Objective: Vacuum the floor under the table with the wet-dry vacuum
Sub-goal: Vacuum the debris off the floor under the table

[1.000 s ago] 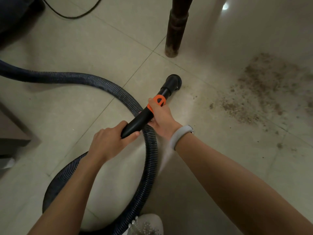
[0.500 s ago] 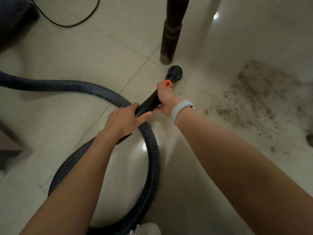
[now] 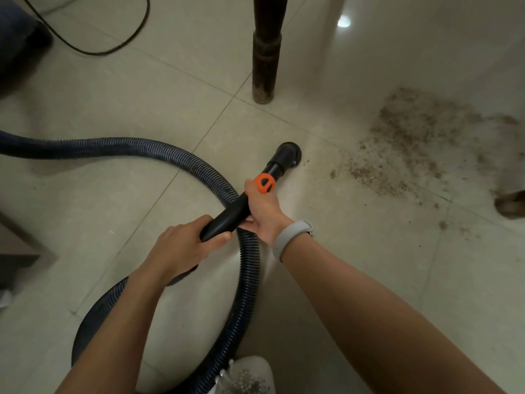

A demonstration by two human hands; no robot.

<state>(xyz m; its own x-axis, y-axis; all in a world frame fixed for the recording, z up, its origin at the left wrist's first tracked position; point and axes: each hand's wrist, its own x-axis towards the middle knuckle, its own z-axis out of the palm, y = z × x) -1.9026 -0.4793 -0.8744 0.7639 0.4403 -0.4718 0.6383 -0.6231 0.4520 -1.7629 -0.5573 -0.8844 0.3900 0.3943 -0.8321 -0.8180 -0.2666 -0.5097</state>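
I hold the vacuum's black wand (image 3: 227, 216) in both hands. My left hand (image 3: 181, 248) grips its rear end where the ribbed dark hose (image 3: 159, 150) joins. My right hand (image 3: 262, 213) grips the wand just behind the orange collar (image 3: 264, 183). The round black nozzle (image 3: 287, 155) rests on the pale tiled floor, pointing up and right. A patch of brown dirt (image 3: 412, 146) is spread over the tiles to the nozzle's right, a short gap away. The dark wooden table leg (image 3: 265, 52) stands behind the nozzle.
The hose loops around in front of me and runs off the left edge. A black power cord (image 3: 113, 44) lies at the top left beside a dark object (image 3: 17, 38). A second furniture foot (image 3: 511, 204) shows at the right edge. My white shoe (image 3: 247, 376) is at the bottom.
The wand and both hands have drawn back toward me a little, so the nozzle now sits farther from the table leg. The view has shifted, showing more of the dirt patch.
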